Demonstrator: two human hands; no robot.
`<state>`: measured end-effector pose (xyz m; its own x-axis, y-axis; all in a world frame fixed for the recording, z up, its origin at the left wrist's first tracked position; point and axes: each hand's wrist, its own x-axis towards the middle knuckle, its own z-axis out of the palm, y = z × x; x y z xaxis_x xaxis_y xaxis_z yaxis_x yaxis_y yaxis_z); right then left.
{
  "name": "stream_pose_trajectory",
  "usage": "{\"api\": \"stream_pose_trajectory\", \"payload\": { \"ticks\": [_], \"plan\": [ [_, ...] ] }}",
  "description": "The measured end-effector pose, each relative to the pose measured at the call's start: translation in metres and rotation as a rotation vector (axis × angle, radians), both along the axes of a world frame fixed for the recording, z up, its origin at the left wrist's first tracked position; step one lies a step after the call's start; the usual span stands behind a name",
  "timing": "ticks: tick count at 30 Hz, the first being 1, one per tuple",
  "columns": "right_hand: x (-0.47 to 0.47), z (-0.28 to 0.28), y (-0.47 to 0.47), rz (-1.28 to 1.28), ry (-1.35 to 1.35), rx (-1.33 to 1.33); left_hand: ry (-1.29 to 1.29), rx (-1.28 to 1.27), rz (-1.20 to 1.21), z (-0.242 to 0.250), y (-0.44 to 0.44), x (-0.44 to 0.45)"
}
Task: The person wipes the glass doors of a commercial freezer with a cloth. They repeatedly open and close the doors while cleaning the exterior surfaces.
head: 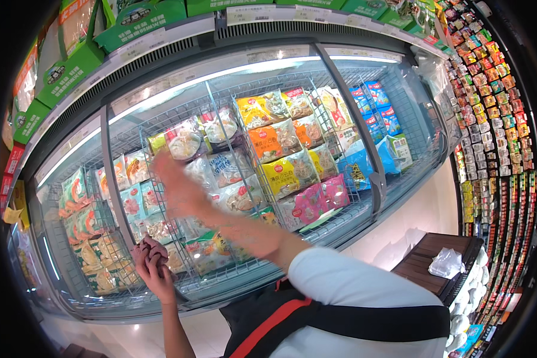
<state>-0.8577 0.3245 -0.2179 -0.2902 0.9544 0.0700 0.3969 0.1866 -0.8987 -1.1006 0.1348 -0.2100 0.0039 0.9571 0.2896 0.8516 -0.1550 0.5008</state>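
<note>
My left hand (157,277) grips a bunched purple-brown cloth (150,256) near the front of a glass-topped chest freezer (197,308). Over the freezer's middle glass lid (295,71), my right hand (176,185) reaches across from the right, blurred by motion. Its finger pose cannot be made out, and whether it touches the glass is unclear. Beneath the glass, wire baskets (246,170) hold frozen food bags, among them orange packs (268,141), yellow packs (286,174) and pink packs (320,201). A dark metal frame bar (353,116) with a handle (377,190) borders this lid on the right.
Above the freezer's back runs a shelf edge (179,33) with price labels and green cartons (138,22). At right stand a dark slatted stand (423,257) bearing a clear plastic bag (447,263), and racks of small packets (487,112).
</note>
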Motion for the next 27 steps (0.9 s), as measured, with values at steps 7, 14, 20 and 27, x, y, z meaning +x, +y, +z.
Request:
{"api": "stream_pose_trajectory", "payload": {
  "ticks": [7, 14, 20, 27],
  "plan": [
    [0.150, 0.031, -0.110, 0.075, -0.296, 0.119, -0.025, 0.003, -0.031, 0.003, 0.001, -0.004],
    [0.370, 0.022, 0.059, -0.870, -0.720, 0.470, -0.035, -0.064, -0.013, 0.001, -0.002, -0.004],
    [0.062, 0.000, 0.137, -0.060, -0.511, 0.126, -0.025, -0.065, 0.005, -0.005, -0.005, -0.008],
    [0.038, 0.007, -0.091, 0.339, -0.127, 0.159, -0.083, -0.052, -0.011, -0.001, -0.005, -0.009]
  ]
}}
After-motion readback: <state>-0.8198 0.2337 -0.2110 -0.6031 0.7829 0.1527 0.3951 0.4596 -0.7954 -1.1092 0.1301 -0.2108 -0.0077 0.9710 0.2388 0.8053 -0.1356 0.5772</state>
